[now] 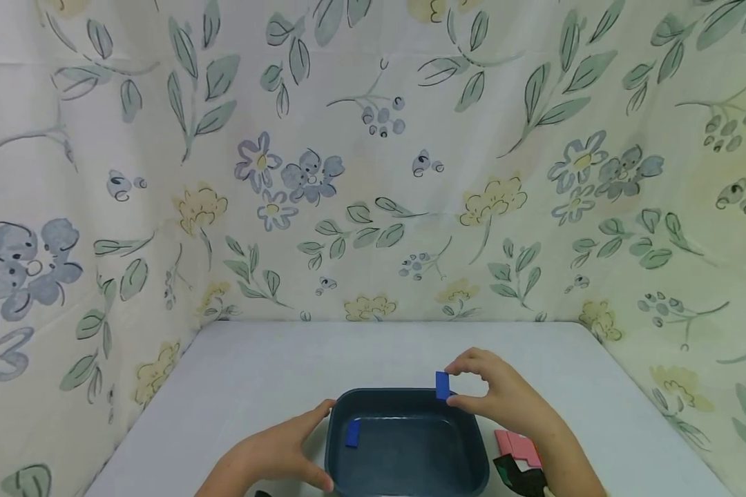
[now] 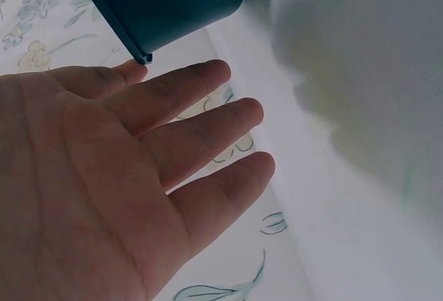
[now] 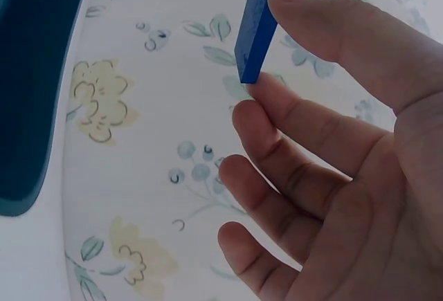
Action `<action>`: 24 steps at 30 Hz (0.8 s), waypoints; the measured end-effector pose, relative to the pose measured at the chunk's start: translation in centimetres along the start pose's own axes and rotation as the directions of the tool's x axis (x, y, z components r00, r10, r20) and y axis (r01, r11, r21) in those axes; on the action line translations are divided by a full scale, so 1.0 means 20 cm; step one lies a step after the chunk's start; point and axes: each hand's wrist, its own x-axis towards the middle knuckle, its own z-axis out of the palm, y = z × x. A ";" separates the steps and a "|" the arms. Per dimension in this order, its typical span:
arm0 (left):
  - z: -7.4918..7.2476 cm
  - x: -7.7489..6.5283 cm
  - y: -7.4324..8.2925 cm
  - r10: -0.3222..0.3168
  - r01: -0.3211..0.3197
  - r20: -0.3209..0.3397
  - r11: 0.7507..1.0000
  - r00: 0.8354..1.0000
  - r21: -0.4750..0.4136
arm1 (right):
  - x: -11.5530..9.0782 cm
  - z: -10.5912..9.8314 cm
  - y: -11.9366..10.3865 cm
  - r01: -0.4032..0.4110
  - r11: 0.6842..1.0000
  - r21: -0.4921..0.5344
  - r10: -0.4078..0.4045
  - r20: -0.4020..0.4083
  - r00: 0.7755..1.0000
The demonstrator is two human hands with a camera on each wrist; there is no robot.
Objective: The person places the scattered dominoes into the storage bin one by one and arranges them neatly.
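My right hand [image 1: 503, 390] pinches a small flat blue block [image 1: 442, 386] between thumb and index finger, over the far right rim of a dark blue tray [image 1: 404, 391]. Seen from the right wrist, the same block [image 3: 256, 28] stands on edge between the fingertips, and the other fingers of the right hand [image 3: 332, 156] hold nothing. A second blue block [image 1: 352, 433] lies inside the tray, towards its left wall. At the tray's left side is my left hand [image 1: 280, 445], thumb and index finger spread along the rim. Its other fingers [image 2: 208, 131] extend loosely below the tray's corner.
Pink pieces [image 1: 517, 446] and a black-and-green object [image 1: 519, 476] lie right of the tray, partly hidden by the right forearm. A small black thing [image 1: 262, 493] shows at the bottom edge. Floral cloth [image 1: 373, 207] hangs around the white table [image 1: 273, 359].
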 end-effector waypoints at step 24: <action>0.00 -0.01 0.02 -0.005 0.005 -0.009 1.000 1.000 0.024 | 0.19 0.21 -0.08 0.085 0.996 0.037 -0.087 0.058 0.995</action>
